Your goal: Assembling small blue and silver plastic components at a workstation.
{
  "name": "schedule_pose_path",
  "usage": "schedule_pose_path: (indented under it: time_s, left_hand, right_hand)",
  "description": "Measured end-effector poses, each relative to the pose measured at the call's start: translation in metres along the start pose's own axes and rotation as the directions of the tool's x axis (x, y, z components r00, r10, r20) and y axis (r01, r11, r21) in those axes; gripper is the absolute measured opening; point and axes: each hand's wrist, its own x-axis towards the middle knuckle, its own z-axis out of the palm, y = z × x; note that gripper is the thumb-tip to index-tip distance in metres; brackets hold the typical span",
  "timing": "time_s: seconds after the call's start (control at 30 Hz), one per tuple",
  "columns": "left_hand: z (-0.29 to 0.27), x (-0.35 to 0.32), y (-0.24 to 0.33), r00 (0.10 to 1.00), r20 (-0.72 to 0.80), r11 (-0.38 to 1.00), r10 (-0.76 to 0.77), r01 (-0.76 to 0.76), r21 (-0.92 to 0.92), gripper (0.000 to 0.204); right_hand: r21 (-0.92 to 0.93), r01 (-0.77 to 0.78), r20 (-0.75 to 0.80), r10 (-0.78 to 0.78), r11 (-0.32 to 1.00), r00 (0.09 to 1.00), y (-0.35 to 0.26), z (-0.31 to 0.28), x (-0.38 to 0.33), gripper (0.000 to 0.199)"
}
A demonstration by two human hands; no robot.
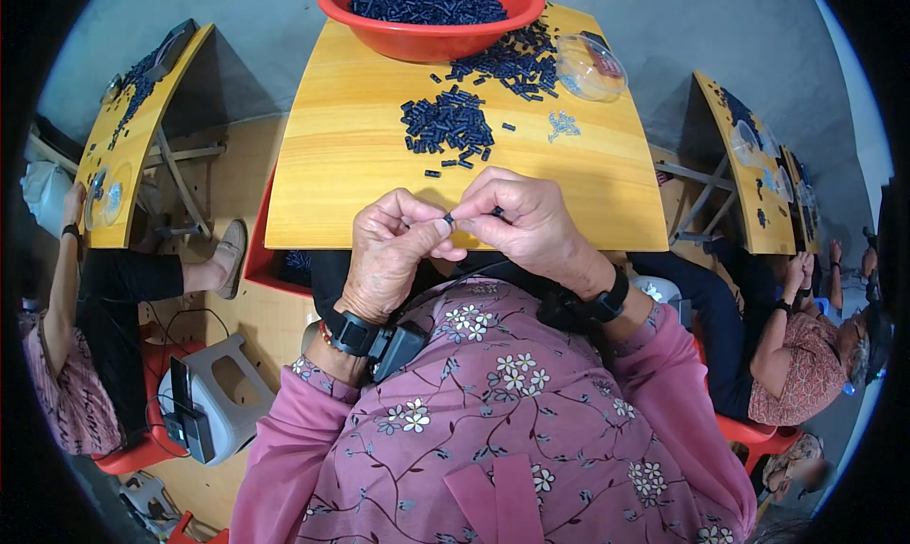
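Observation:
Just over the near edge of the yellow wooden table [341, 146], my two hands meet at the fingertips. My left hand [389, 250] is closed, its thumb and fingers pinching a small black plastic part [448, 219]. Against the same part press the thumb and forefinger of my right hand [531, 224], also closed. A second dark piece [498, 210] shows among my right fingers. Beyond my hands lies a heap of short black cylindrical parts [444, 122], with a few loose ones at its near side. To its right is a small pile of silvery metal pieces [563, 125].
At the table's far end stands a red basin [427, 40] full of black parts, with more spilled beside it [521, 61]. A clear plastic dish [592, 70] lies at the far right. People sit at similar tables [142, 136] on both sides. A grey stool [218, 392] stands at left.

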Motion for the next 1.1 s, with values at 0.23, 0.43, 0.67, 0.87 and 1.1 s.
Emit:
schedule_pose_path:
  time_s: [0.23,0.43,0.67,0.87,1.1]
  left_hand:
    - [0.001,0.001,-0.003,0.999,0.007,0.991,0.043,-0.044,0.127,0.006]
    - [-0.002,0.004,-0.006,0.999,-0.010,0.995,0.050,-0.049,0.083,0.007]
    - [-0.005,0.007,-0.007,0.999,-0.036,0.999,-0.031,0.032,0.019,0.012]
    - [-0.007,0.006,-0.009,0.998,-0.039,0.998,-0.039,0.041,0.038,0.010]
    - [-0.006,0.007,-0.010,0.998,-0.055,0.999,-0.025,0.023,-0.039,0.011]
  right_hand:
    - [0.038,-0.131,0.054,0.129,0.991,0.990,0.005,-0.003,-0.001,0.007]
    - [0.111,-0.111,0.053,0.106,0.988,0.993,0.008,-0.002,0.001,0.009]
    - [0.582,-0.300,0.040,0.342,0.756,0.939,0.032,0.000,-0.003,0.021]
    - [0.533,-0.241,-0.013,0.293,0.811,0.956,0.021,0.002,-0.002,0.016]
    - [0.577,-0.311,-0.032,0.401,0.755,0.915,0.015,-0.009,0.004,0.016]
